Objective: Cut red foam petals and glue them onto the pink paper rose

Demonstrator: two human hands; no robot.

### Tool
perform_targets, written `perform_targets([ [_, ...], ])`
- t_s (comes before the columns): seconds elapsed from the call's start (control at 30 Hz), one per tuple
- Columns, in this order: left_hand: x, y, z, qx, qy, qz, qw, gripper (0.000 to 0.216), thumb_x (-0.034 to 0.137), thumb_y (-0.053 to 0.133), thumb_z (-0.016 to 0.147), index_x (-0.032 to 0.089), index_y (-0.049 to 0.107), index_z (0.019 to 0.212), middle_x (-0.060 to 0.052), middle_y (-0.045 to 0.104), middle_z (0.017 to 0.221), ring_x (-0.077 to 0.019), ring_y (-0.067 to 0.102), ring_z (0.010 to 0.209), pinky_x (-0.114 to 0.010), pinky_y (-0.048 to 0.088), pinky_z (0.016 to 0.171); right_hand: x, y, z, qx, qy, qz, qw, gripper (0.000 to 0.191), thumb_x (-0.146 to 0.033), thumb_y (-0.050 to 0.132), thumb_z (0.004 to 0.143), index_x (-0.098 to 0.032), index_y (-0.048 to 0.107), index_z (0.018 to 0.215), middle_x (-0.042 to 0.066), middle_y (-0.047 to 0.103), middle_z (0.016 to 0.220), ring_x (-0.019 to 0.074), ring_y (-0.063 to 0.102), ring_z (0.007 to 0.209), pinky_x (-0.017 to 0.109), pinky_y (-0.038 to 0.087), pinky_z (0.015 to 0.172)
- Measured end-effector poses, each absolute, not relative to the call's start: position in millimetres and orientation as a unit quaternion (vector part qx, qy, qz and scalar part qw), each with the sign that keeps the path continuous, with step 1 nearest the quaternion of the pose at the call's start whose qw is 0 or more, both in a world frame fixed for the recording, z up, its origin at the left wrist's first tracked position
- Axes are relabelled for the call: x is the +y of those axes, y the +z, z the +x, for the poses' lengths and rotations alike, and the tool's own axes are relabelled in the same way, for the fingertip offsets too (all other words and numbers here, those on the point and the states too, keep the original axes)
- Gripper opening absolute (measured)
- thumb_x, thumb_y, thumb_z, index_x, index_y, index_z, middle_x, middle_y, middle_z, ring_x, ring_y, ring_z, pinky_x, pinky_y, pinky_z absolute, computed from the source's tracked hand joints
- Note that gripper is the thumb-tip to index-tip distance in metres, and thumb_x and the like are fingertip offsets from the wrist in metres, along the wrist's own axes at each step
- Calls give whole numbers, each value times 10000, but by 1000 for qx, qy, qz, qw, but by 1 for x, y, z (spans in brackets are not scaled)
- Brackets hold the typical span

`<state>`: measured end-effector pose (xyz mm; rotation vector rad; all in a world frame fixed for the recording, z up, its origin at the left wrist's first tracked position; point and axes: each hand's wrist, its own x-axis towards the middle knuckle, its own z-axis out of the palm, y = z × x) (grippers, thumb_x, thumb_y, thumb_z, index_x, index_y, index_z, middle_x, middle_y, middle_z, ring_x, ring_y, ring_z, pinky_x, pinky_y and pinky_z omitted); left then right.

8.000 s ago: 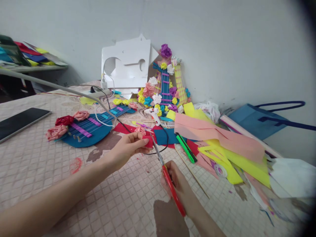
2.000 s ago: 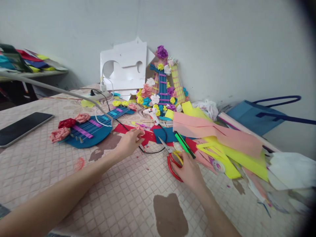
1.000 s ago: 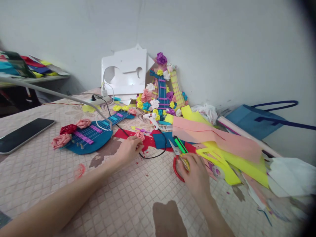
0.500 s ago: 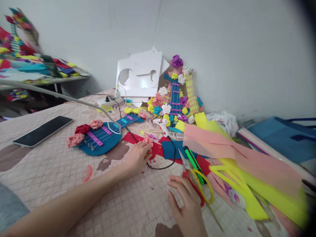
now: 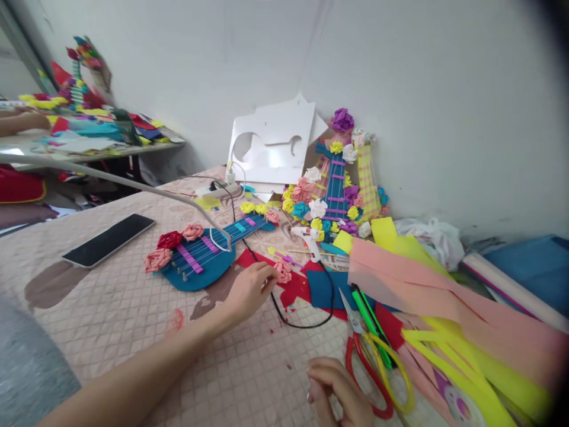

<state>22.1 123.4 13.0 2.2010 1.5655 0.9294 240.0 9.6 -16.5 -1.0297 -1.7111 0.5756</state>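
Note:
My left hand (image 5: 253, 289) reaches over the table with its fingers bent and close together; anything between the fingertips is hidden. Just right of those fingertips a pink paper flower (image 5: 283, 271) lies on red paper (image 5: 297, 290). My right hand (image 5: 340, 391), at the bottom edge, has curled fingers and a bent thumb, with nothing visible in it. Beside it lie scissors (image 5: 368, 370) with red and yellow handles and a green utility knife (image 5: 370, 314). A white glue gun (image 5: 310, 240) stands beyond the red paper, its black cord looping toward my left hand.
A blue toy guitar (image 5: 200, 261) with paper flowers lies left, near a phone (image 5: 109, 240). More decorated guitars (image 5: 335, 187) lean at the wall beside white cut board (image 5: 271, 142). Pink crepe paper (image 5: 413, 279) and yellow strips cover the right. Another person's arm (image 5: 22, 123) shows far left.
The view has swung left. My left hand has drawn slightly left of the pink flower, which stays on the red paper. My right hand's spread fingers have curled in, and it sits lower.

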Motion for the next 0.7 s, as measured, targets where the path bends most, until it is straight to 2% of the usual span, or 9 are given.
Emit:
perform_targets([
  [0.13,128,10,17,542,303,766,166,159,129,472,858,181,617,817,-49,652,845,-182,591,813,-271,440,710,19,-8,245,-741,255,-420,458,180,-100,522,827,-200,649,907,81,681,887,127,621,557,222,540,514],
  [0.27,128,7,27,537,277,778,174,125,200,526,853,184,639,804,-59,647,816,-202,588,806,-300,433,714,22,-5,239,-746,271,-417,443,163,-121,496,845,-186,641,879,78,670,831,131,617,562,212,529,492],
  [0.33,125,6,36,543,259,783,159,94,252,575,835,183,637,823,-78,642,879,-226,579,852,-330,428,738,23,-5,237,-756,275,-406,434,167,-120,495,842,-186,645,872,75,674,815,139,627,577,206,525,486],
  [0.43,121,6,49,560,215,790,127,172,328,641,793,175,620,868,-105,628,982,-277,554,929,-392,412,776,27,-4,236,-769,280,-393,419,175,-105,496,836,-189,646,869,72,680,811,143,640,591,200,529,492],
  [0.7,117,7,53,563,228,775,174,36,186,631,772,189,595,779,-57,660,922,-245,552,912,-383,382,779,31,-10,240,-781,287,-377,406,217,-62,500,821,-206,637,908,59,680,840,137,655,619,176,531,500],
])
